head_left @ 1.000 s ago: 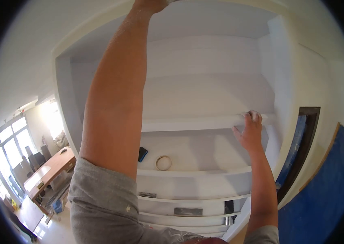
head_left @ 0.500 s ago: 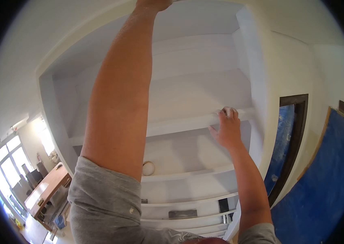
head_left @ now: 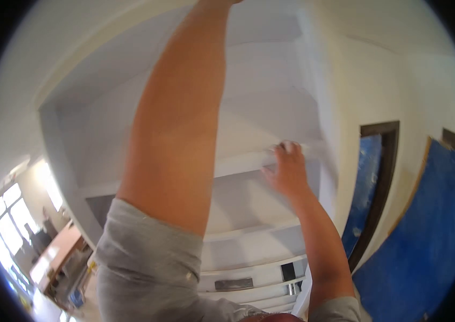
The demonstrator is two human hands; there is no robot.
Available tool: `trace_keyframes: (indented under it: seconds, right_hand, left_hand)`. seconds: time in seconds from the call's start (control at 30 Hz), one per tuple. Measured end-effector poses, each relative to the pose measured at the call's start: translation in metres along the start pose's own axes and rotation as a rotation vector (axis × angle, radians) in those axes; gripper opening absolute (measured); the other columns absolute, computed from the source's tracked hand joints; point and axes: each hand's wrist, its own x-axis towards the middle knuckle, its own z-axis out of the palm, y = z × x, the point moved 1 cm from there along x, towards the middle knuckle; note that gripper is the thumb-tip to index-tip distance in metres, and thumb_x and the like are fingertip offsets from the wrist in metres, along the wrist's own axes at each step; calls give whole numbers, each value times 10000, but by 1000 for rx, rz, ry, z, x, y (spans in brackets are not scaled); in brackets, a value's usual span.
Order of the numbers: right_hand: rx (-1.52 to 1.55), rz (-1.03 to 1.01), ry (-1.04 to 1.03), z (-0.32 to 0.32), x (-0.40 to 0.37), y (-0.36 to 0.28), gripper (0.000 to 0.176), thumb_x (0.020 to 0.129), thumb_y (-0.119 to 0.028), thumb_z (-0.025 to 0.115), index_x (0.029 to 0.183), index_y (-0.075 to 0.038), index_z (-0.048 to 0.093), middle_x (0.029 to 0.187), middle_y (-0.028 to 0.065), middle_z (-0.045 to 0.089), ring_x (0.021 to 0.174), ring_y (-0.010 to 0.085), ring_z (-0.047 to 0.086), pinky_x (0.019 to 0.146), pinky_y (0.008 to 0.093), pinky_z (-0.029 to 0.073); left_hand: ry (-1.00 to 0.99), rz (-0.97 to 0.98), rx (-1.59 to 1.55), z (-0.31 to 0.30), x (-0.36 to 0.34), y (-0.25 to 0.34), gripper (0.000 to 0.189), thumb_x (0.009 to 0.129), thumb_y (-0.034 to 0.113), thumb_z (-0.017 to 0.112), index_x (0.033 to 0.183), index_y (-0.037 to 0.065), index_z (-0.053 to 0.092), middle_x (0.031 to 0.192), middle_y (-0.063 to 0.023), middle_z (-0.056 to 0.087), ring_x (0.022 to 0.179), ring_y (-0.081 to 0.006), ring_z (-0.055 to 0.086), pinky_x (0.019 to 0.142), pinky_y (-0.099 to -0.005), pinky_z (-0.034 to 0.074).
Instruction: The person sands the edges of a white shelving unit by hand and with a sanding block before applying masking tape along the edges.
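White curved built-in shelving unit point(head_left: 270, 115) fills the wall ahead of the person. Blue panel with tan edging point(head_left: 421, 231) stands right of it; brown-topped table point(head_left: 55, 255) off to the left, by the windows. Right hand point(head_left: 290, 170): fingers hooked over the front edge of the unit's upper white shelf point(head_left: 243, 164), fingertips whitish. Left hand point(head_left: 234, 1): raised high, mostly out of view, can't tell its grip. Dark grey flat rectangular piece point(head_left: 233, 284) sits on a lower shelf.
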Motion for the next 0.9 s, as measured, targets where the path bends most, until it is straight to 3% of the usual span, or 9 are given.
trace_keyframes:
  seconds: [0.07, 0.17, 0.27, 0.47, 0.57, 0.67, 0.73, 0.8, 0.9]
  right_hand:
    - [-25, -65, 46, 5, -2, 9, 591, 705, -264, 878, 1213, -107, 621, 1253, 148, 552, 1240, 394, 480, 990, 538, 437]
    - [29, -94, 78, 0, -2, 3, 575, 693, -224, 879, 1194, -112, 620, 1218, 176, 557, 1203, 413, 490, 995, 548, 430]
    - [64, -87, 51, -1, 1, 0, 567, 684, -191, 880, 1182, -104, 624, 1204, 185, 555, 1184, 414, 495, 986, 539, 436]
    - [52, -96, 52, 1, -1, -1, 594, 665, -141, 885, 1189, -85, 610, 1205, 193, 543, 1168, 420, 486, 967, 547, 436]
    - [32, -91, 51, 4, -3, 0, 635, 664, -123, 884, 1223, -84, 587, 1226, 208, 529, 1188, 430, 468, 978, 557, 432]
    - [35, -88, 41, 6, -3, 0, 634, 669, -117, 883, 1226, -78, 582, 1240, 221, 523, 1194, 431, 463, 988, 558, 429]
    - [30, -78, 28, 6, -4, -1, 639, 676, -130, 881, 1232, -74, 573, 1248, 227, 520, 1194, 435, 459, 988, 563, 428]
    - [8, -77, 19, 6, -4, 2, 642, 684, -142, 878, 1240, -69, 565, 1257, 232, 516, 1196, 438, 455, 991, 566, 426]
    - [-15, -71, -2, 12, -5, 7, 642, 698, -156, 865, 1251, -65, 554, 1278, 243, 509, 1206, 449, 447, 1008, 570, 414]
  left_hand:
    - [244, 106, 106, 35, 12, -46, 606, 935, 502, 694, 1239, -17, 624, 1235, -217, 690, 1191, -361, 643, 1019, -445, 517]
    - [-45, -55, 5, -29, -17, -68, 624, 921, 522, 701, 1217, -24, 637, 1207, -227, 698, 1176, -376, 646, 1018, -450, 514]
    - [10, -47, 24, -43, -32, -121, 626, 913, 536, 707, 1199, -18, 649, 1184, -230, 705, 1170, -381, 649, 1010, -450, 515]
    - [-111, -260, 37, -105, -78, -215, 604, 900, 520, 735, 1178, -10, 661, 1166, -239, 707, 1146, -364, 658, 993, -441, 509]
    - [-64, -310, 89, -123, -99, -268, 591, 904, 516, 735, 1165, -10, 666, 1148, -233, 713, 1134, -365, 658, 984, -447, 507]
    - [-29, -276, 90, -140, -120, -327, 586, 914, 519, 724, 1160, -10, 667, 1132, -239, 715, 1139, -382, 650, 976, -454, 507]
    - [-31, -426, 202, -165, -139, -354, 581, 941, 516, 691, 1144, -27, 664, 1118, -253, 712, 1117, -399, 655, 972, -451, 505]
    - [-42, -393, 428, -174, -141, -450, 526, 917, 510, 693, 1127, 27, 711, 959, -155, 740, 916, -288, 687, 861, -409, 522]
    - [97, -534, 229, -202, -158, -461, 444, 964, 459, 664, 1148, 57, 709, 1018, -129, 728, 898, -262, 679, 843, -381, 529]
